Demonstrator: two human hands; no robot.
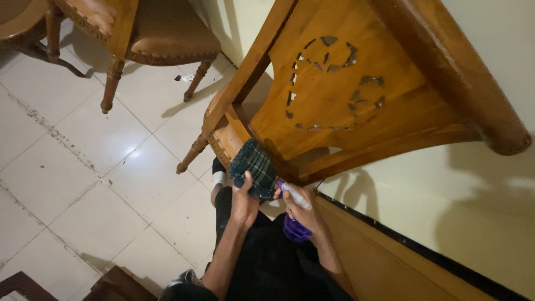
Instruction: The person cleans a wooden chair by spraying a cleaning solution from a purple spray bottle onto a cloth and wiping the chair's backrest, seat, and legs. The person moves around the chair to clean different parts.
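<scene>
My left hand presses a dark green checked cloth against the lower edge of a carved wooden chair back. Just to its right, my right hand grips a purple spray bottle with a white nozzle that points up toward the cloth and the wood. The chair's cut-out carving sits above the two hands. My dark trousers fill the space below my arms.
A second wooden chair with a brown padded seat stands at the upper left on the white tiled floor. A pale wall with a dark strip runs at the right. Dark wooden pieces lie at the bottom left.
</scene>
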